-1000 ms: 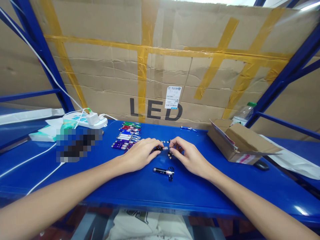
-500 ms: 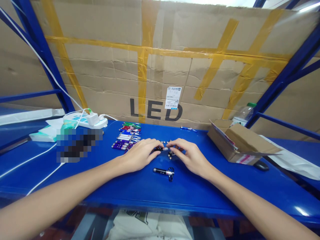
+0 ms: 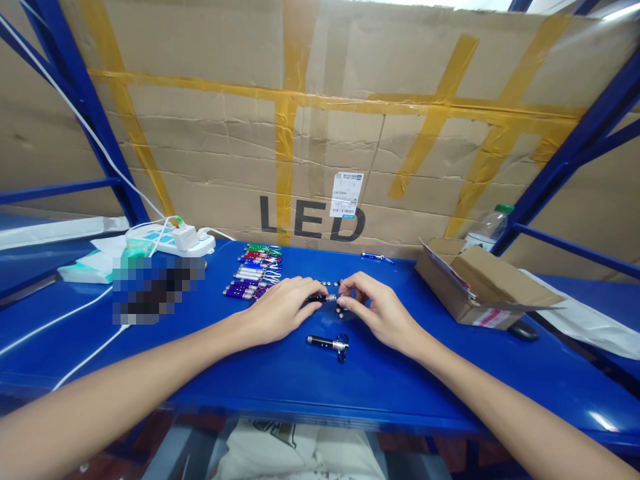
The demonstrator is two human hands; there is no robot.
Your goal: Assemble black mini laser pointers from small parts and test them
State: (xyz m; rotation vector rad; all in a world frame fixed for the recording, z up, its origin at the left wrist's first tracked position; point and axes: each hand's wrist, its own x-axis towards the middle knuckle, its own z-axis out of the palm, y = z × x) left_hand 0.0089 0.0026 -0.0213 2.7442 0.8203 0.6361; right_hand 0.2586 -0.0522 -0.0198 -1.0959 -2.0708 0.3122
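My left hand [image 3: 287,305] is closed around a small black keychain flashlight [image 3: 320,299], its silver end pointing right. Close to that end, the thumb and fingertips of my right hand [image 3: 377,307] are pinched together; a small silvery bit shows there, too small to name. Small round silver pieces like button cells [image 3: 340,315] lie beside and behind the fingertips, partly hidden. Nearer to me, another black keychain flashlight [image 3: 324,343] with a black ring at its right end rests on the blue table [image 3: 280,380].
Several coloured keychain flashlights [image 3: 250,275] lie in a column left of my hands. One blue flashlight [image 3: 375,257] is at the back. An open cardboard box [image 3: 470,293] and a bottle [image 3: 490,227] stand right; a power strip [image 3: 195,247] with white cables is left.
My right hand has shifted slightly right, away from the flashlight's silver end, opening a small gap. My left hand keeps its hold in the same spot.
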